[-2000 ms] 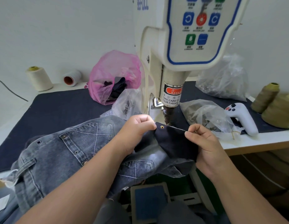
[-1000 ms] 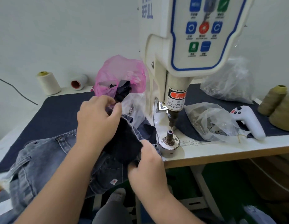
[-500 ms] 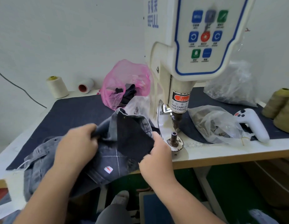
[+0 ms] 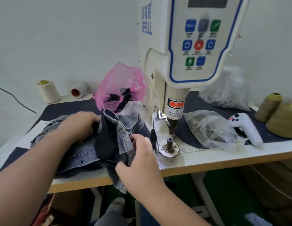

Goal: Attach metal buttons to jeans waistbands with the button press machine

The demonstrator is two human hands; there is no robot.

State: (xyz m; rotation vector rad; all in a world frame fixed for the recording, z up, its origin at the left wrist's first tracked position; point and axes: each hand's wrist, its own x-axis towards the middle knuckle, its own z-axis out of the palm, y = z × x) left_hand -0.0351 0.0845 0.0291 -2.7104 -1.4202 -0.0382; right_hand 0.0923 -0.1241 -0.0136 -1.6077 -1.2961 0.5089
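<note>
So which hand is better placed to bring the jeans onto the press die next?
Probably the right hand. It grips the jeans edge right beside the lower die of the button press machine. The left hand holds the bundle farther left, away from the die.

Layout: jeans pile left of the press, bags and spools around it on the table.
Bunched grey-blue denim jeans [image 4: 86, 144] lie on the white worktable [image 4: 223, 158], left of the cream button press machine [image 4: 179, 62]; left hand [image 4: 80, 126] on top of the pile, right hand [image 4: 140, 159] at its front-right edge, just beside the round metal lower die [image 4: 169, 149]. Pink plastic bag [image 4: 120, 85] behind the jeans, left of the machine column. Two cream thread spools [image 4: 48, 91] far back left. Right of the die: clear plastic bag [image 4: 208, 129], then white handheld controller [image 4: 246, 128], then olive thread cones [image 4: 275, 113] at the far right. Another clear crumpled bag [image 4: 226, 90] behind those.
</note>
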